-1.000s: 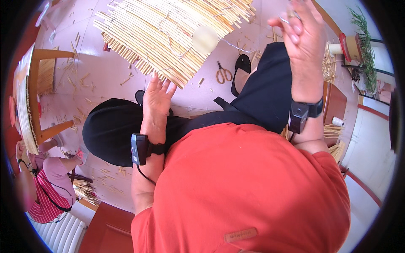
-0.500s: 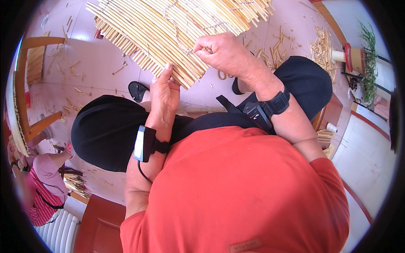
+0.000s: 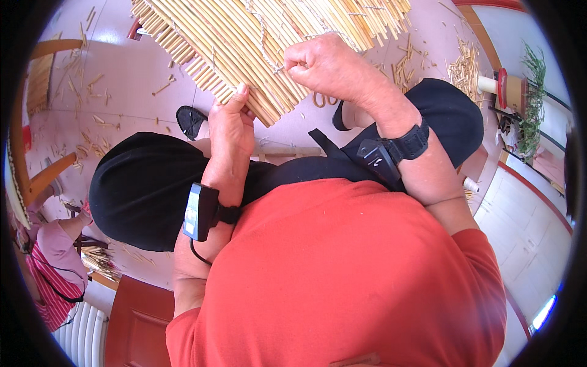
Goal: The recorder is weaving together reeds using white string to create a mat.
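Note:
A mat of pale yellow straw stalks [image 3: 226,49], laid side by side and bound with twine, slants across the top of the view, its upper part beyond the edge. My left hand [image 3: 231,128] grips its lower edge, thumb on top and fingers underneath. My right hand [image 3: 333,67] is closed in a pinch at the mat's right side. A loose length of pale twine [image 3: 264,46] runs over the stalks toward those fingers. The pinched end itself is hidden by the hand. Just below the mat are the handles of scissors [image 3: 324,100].
Stalk offcuts [image 3: 465,64] lie in a heap at the right and scattered over the pinkish tiled floor [image 3: 131,67]. A wooden chair [image 3: 52,174] stands at left, near another person in a striped apron [image 3: 52,284]. A spool [image 3: 489,84] and a green plant [image 3: 533,104] are at right.
My right hand has risen slightly and turned, fingers still closed. The mat has shifted a little right and up in the view, with my left hand still gripping its edge.

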The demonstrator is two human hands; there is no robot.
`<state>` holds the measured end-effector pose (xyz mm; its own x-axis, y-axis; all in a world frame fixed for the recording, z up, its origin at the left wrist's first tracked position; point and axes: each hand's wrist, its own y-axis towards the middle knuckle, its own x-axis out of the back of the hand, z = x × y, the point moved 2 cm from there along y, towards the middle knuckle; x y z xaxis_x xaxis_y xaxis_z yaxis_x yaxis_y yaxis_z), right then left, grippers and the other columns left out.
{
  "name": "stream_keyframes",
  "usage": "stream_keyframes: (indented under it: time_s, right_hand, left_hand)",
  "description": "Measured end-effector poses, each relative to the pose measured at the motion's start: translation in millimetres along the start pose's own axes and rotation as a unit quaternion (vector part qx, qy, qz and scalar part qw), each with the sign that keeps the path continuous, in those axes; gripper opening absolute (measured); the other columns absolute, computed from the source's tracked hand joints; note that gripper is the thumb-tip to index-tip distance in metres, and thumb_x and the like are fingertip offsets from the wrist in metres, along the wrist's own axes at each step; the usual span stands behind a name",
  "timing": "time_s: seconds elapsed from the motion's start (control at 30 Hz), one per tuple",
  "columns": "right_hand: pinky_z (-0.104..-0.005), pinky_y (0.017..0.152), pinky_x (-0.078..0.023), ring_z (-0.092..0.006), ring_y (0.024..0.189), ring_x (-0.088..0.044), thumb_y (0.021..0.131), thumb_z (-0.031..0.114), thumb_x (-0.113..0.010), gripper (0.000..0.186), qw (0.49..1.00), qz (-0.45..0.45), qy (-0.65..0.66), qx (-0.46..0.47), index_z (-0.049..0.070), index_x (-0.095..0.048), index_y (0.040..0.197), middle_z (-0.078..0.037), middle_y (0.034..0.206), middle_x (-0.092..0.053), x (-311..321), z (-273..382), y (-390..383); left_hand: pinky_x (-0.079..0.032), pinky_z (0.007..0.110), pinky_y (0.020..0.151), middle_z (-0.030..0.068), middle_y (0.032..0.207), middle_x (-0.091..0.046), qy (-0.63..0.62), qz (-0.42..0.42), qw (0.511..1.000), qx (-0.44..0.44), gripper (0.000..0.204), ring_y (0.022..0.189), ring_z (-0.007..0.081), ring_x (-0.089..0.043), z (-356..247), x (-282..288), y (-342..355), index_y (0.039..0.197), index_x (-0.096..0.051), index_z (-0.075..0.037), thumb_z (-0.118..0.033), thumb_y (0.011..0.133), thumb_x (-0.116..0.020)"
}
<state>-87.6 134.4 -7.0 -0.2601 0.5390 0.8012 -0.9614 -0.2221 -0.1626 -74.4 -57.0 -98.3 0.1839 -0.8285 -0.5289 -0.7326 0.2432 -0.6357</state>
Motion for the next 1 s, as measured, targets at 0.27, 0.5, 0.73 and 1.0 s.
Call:
stream_keyframes:
  time_s: [0.27,0.5,0.73,1.0]
  right_hand:
    - [-0.0337,0.06,-0.05,-0.0256,0.063,-0.064,0.08,0.014,-0.06,0.012,1.0,-0.003,0.022,-0.017,0.004,-0.067,0.081,-0.013,0.071,-0.065,3.7,0.9,-2.7]
    - [-0.0338,0.059,-0.049,-0.0251,0.062,-0.064,0.081,0.014,-0.061,0.012,1.0,0.009,0.002,-0.029,0.004,-0.067,0.082,-0.013,0.071,-0.065,0.4,1.4,-0.6]
    - [-0.0328,0.056,-0.048,-0.0239,0.058,-0.061,0.082,0.012,-0.059,0.011,0.999,-0.011,0.026,-0.015,0.004,-0.066,0.08,-0.014,0.068,-0.063,4.2,2.9,-2.7]
    - [-0.0364,0.056,-0.047,-0.0288,0.058,-0.06,0.08,0.011,-0.057,0.011,0.999,-0.031,0.001,0.018,0.003,-0.063,0.075,-0.017,0.067,-0.061,0.5,3.1,0.4]
  left_hand:
    - [-0.051,0.038,0.09,0.0089,0.117,-0.061,-0.025,0.004,1.0,0.003,0.034,0.104,0.0193,-0.06,-1.7,-4.4,-5.6,0.127,-0.049,-0.002,-0.005,0.094,-0.056]
    - [-0.053,0.04,0.088,0.0119,0.122,-0.06,0.017,-0.017,1.0,-0.001,0.035,0.105,0.0223,-0.063,-2.4,-5.5,-6.8,0.129,-0.047,0.001,-0.011,0.097,-0.054]
    - [-0.052,0.04,0.09,0.0123,0.122,-0.06,0.011,-0.011,1.0,0.001,0.035,0.106,0.0227,-0.062,-3.6,-7.5,-8.0,0.13,-0.047,0.002,-0.011,0.097,-0.053]
    - [-0.052,0.039,0.089,0.0119,0.122,-0.06,0.024,-0.02,0.999,0.012,0.035,0.105,0.0227,-0.061,-6.0,-10.1,-10.6,0.129,-0.048,0.002,-0.013,0.097,-0.055]
